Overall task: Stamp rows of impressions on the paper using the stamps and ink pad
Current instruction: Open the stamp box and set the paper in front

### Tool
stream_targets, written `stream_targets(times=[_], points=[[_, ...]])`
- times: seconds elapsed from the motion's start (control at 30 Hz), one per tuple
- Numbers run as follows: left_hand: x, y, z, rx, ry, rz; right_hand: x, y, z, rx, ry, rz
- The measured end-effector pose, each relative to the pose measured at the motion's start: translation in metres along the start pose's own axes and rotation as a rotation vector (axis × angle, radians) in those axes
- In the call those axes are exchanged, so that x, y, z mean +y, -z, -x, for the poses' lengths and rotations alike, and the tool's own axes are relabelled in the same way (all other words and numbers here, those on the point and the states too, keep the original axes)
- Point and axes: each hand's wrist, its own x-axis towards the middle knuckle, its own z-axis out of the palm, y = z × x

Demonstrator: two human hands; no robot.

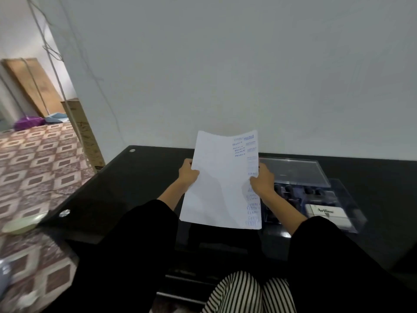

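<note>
Above the striped trousers and black sleeves, the left hand and right hand each pinch a side edge of the paper, holding it raised and tilted over the black glass table. Blue impressions fill only its right margin and upper right corner. The step appears to be inspection or repositioning; next, the sheet must lie flat so a hand can reach the stamps and Artline ink pad in the clear case at right.
</note>
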Motion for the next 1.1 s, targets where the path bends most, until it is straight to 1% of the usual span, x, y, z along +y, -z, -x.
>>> stream_targets(times=[0.17,0.43,0.67,0.83,0.93,1.1], points=[[-0.028,-0.008,0.019,-0.032,0.030,-0.050,0.019,-0.005,0.024,-0.042,-0.037,0.146],[-0.045,-0.007,0.020,-0.064,0.053,-0.148,0.036,-0.012,0.035,-0.129,-0.022,0.374],[-0.052,-0.008,0.015,-0.167,0.102,-0.258,0.043,-0.022,0.031,-0.169,-0.014,0.474],[-0.061,-0.010,0.010,-0.171,0.163,-0.277,0.050,-0.026,0.029,-0.175,-0.024,0.487],[-0.069,-0.012,0.008,-0.191,0.220,-0.260,0.050,-0.029,0.029,-0.174,-0.069,0.474],[-0.076,-0.016,0.006,-0.223,0.259,-0.195,0.046,-0.039,0.035,-0.230,-0.172,0.328]])
